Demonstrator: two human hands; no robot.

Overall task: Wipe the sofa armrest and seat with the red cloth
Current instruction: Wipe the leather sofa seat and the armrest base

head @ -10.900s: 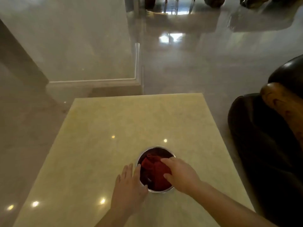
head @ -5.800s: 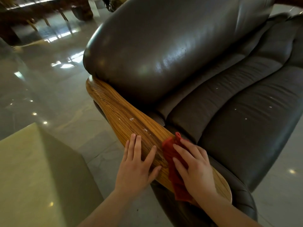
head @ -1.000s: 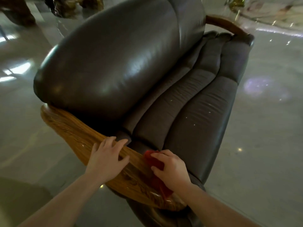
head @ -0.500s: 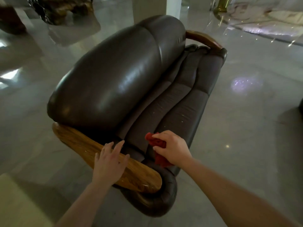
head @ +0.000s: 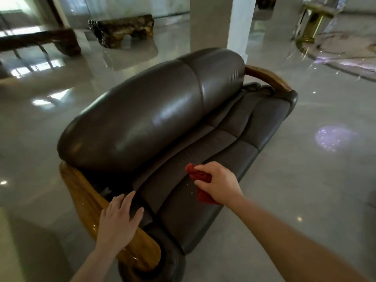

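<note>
Head view: the right hand (head: 218,183) was closed around the red cloth (head: 200,176), fingers curled in and pinching it into a bunch. One red corner stuck out to the left of the knuckles and another bit hung down under the hand. The cloth sat right over the seat (head: 183,200) of the dark sofa, about in the middle of the near cushion. It looked to be touching the leather or just above it — hard to tell which.

The left hand (head: 120,218) lay flat and spread, holding nothing. Its palm was on the near wooden armrest (head: 85,200) and its fingertips reached onto the edge of the seat.

The seat was a long strip. It ran from the near armrest, down by the left hand, up and to the right toward the far armrest (head: 268,78). So most of the seat lay ahead of the cloth, up and to the right, with a shorter bit back toward the left hand. A few pale specks (head: 191,192) showed on the leather just left of the cloth.

The right hand was the nearer one, and it already had the cloth — so the next wipe should probably slide along that long line, not across it
</note>
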